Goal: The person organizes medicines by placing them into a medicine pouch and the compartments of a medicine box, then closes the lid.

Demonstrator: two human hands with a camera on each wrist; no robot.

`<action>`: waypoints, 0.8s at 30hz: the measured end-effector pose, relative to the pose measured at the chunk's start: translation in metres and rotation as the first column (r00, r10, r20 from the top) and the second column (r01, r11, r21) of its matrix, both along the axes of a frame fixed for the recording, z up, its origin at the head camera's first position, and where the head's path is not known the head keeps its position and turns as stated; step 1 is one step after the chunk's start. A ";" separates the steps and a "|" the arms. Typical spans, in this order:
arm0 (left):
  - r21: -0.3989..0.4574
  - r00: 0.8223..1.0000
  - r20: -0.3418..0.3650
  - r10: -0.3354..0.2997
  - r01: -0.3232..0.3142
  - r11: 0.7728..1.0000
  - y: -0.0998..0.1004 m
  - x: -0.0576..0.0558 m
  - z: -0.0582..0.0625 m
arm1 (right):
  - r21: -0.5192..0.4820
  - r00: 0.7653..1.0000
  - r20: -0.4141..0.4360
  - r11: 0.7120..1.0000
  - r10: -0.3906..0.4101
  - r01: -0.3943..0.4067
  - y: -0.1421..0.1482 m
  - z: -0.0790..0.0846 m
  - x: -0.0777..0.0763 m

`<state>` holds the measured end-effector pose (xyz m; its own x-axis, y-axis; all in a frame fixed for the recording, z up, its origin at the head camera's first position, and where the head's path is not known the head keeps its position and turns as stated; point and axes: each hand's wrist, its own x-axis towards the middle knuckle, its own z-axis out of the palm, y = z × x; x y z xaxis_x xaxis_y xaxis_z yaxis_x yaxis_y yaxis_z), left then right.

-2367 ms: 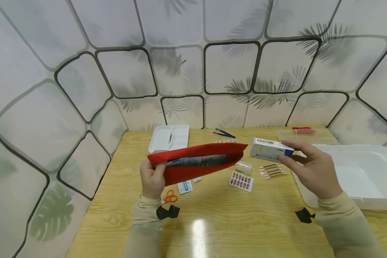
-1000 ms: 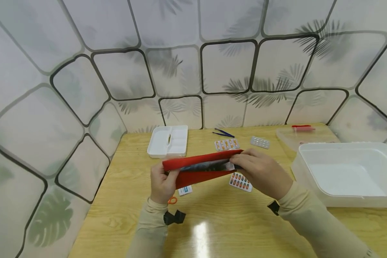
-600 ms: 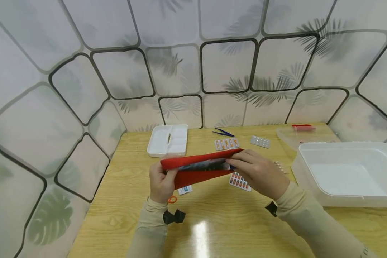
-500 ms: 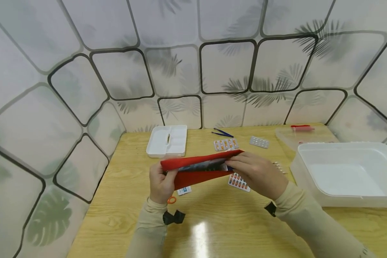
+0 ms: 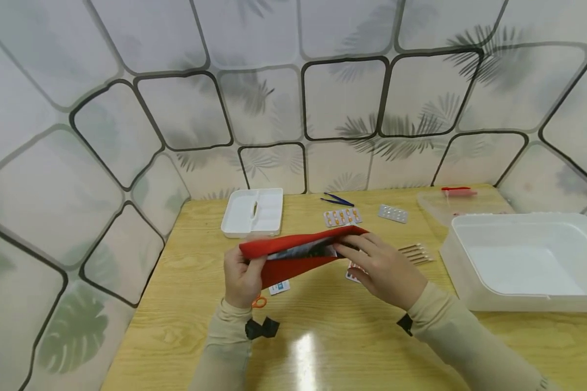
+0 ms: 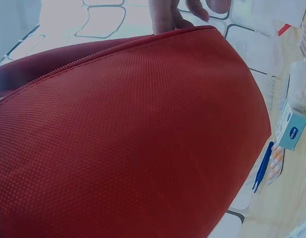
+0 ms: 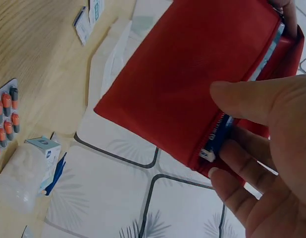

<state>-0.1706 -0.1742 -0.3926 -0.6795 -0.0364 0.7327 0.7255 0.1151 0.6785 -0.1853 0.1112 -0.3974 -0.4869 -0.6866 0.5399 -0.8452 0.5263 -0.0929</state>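
My left hand [image 5: 242,277] grips the left end of a red zippered pouch [image 5: 293,270], thumb at its mouth, and holds it above the table. The pouch gapes along its zipper, and printed packaging shows inside. My right hand [image 5: 386,266] is at the right end of the mouth. In the right wrist view, a medicine box [image 7: 220,136] with a dark blue end sits mostly inside the pouch. The right fingertips touch its end loosely, while the thumb [image 7: 232,96] lies over the pouch's outer side. The left wrist view is mostly filled by red fabric.
A white bin [image 5: 523,301] stands right, beside cotton swabs [image 5: 416,253]. Behind the pouch lie a divided white tray [image 5: 238,214], blue tweezers [image 5: 339,201] and blister packs [image 5: 342,218]. Orange-handled scissors [image 5: 260,302] are near my left wrist. A small light-blue box [image 6: 291,129] stands beyond the pouch.
The right hand has brought the medicine box from the right into the pouch's mouth. Over the last half second its fingers have loosened and the thumb has come away.
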 end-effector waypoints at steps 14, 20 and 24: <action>0.233 0.983 0.185 -0.016 -0.029 0.972 -0.005 0.002 0.004 | -0.637 0.987 0.127 0.754 -0.100 0.158 0.013 -0.005 -0.011; 0.250 0.929 0.354 -0.108 0.017 0.968 -0.001 0.000 0.003 | -0.662 0.916 0.401 0.692 0.006 0.286 0.018 -0.004 -0.009; 0.150 0.858 0.507 -0.090 0.015 0.989 -0.001 -0.002 0.002 | -0.742 0.807 0.554 0.559 0.203 0.369 0.019 0.000 -0.006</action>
